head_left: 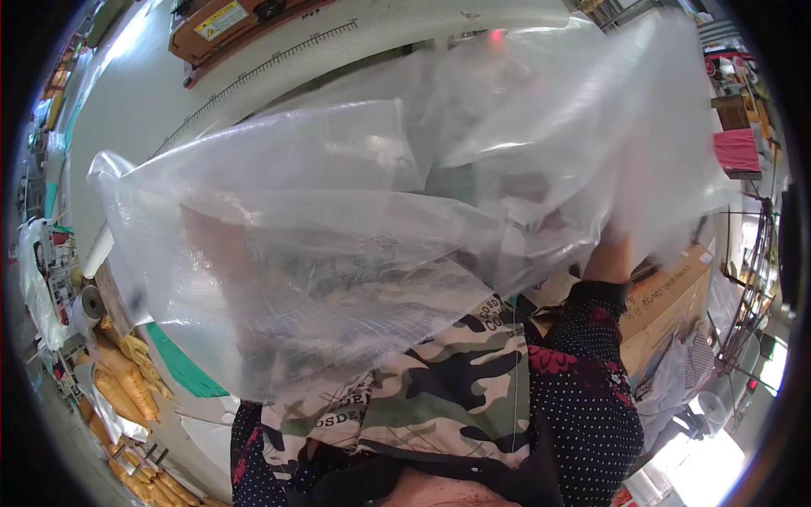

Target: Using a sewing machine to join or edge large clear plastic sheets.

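A large clear plastic sheet or bag point(338, 169) spreads across the space before me, creased and partly smeared by motion. Behind its right part my right hand point(623, 190) is raised, a blurred shape seen through the film; its wrist shows below the plastic. My left hand point(218, 241) is only a dim brownish patch under the left part of the film. The fingers of both hands are hidden or blurred, so their grip does not show. The lower edge of the plastic hangs over my camouflage apron point(439, 380).
A pale worktable point(127, 110) with a ruler scale point(253, 72) lies beyond the plastic. At its far side stands a brown machine point(220, 29) with a yellow warning label. A cardboard box point(667, 296) is at the right, orange-yellow packages point(122, 389) at the lower left.
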Motion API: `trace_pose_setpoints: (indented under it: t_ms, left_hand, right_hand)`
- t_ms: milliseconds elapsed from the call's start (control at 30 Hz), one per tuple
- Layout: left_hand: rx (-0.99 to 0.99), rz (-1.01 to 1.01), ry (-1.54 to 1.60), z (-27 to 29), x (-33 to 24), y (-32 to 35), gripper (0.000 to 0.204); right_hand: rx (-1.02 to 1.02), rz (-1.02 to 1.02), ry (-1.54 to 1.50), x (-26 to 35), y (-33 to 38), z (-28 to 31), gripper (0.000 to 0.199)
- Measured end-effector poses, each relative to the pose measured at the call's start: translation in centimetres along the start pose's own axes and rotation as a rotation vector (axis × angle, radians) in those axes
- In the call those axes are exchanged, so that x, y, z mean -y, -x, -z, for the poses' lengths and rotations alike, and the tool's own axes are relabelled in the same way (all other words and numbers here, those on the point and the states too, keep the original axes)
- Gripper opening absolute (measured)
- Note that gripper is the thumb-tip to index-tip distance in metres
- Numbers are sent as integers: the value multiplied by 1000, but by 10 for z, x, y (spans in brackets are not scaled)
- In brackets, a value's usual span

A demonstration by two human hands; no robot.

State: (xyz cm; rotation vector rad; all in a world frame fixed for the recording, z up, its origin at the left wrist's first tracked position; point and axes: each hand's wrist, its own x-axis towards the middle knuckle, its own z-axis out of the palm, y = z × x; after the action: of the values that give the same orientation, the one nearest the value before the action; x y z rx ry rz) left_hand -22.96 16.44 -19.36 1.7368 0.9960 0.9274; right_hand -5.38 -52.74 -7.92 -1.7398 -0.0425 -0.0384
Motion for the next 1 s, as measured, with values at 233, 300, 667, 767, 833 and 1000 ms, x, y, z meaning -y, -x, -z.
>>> trace_pose_setpoints:
  t_ms: [233, 300, 667, 767, 833, 1000]
  left_hand:
    - [91, -89, 9, -55, -16, -29, 19]
    - [65, -119, -18, -49, -12, -47, 19]
    - [-89, -368, -605, 0, -33, -34, 24]
    - [440, -579, -335, -108, -74, 63, 25]
    - [871, -727, -195, -172, -106, 143, 26]
    - [1607, -1070, -15, -247, -155, 289, 29]
  right_hand:
    - [146, 124, 578, -101, -52, 77, 50]
    - [-161, 99, 413, -145, -47, 164, 45]
    - [-1232, 3, 512, -115, 47, 304, 44]
    - [-896, 278, 274, -62, 20, 184, 47]
    - [-617, 423, 132, -34, 10, 102, 49]
    - [169, 774, 143, -42, -13, -50, 55]
